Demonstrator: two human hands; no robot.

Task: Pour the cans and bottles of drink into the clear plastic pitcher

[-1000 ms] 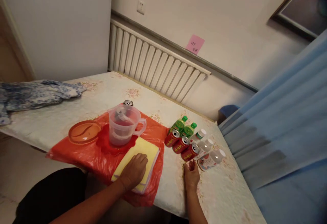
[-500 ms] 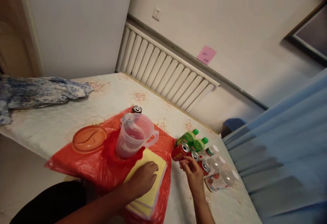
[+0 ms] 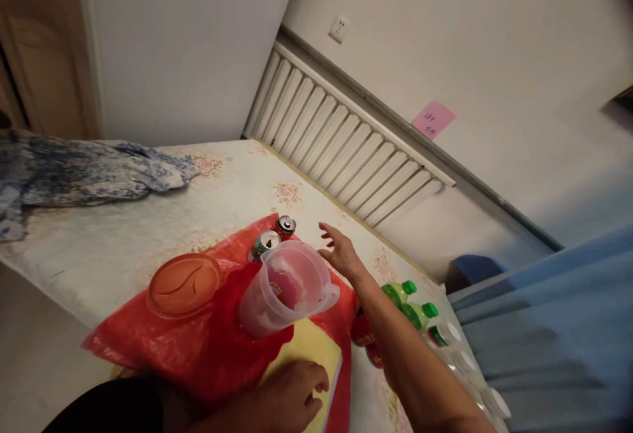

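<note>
My right hand [image 3: 340,254] reaches out over the far side of the clear plastic jug [image 3: 284,291]. Its fingers are apart and hold nothing; the jug and two drink cans are nearest to it. One of them, a dark can [image 3: 285,225], stands behind a green can [image 3: 267,242], both left of the hand. Low in the view, my left hand [image 3: 297,390] rests over a flat yellow stack [image 3: 324,347], cloth or paper I cannot tell. Its fingers are loosely bent with a gap at the thumb, nothing seen in them. The jug stands on a dark red piece [image 3: 222,334].
A red plastic sheet [image 3: 138,334] lies under these things, with an orange lid [image 3: 185,285] at left. Green-capped bottles [image 3: 418,314], red cans [image 3: 362,331] and clear jars [image 3: 452,334] stand right, partly behind my forearm. Crumpled patterned fabric [image 3: 99,169] lies far left.
My right hand has moved from beside the red cans, up and left past the jug, its fingers spreading. The view has shifted. My left hand stays over the yellow stack.
</note>
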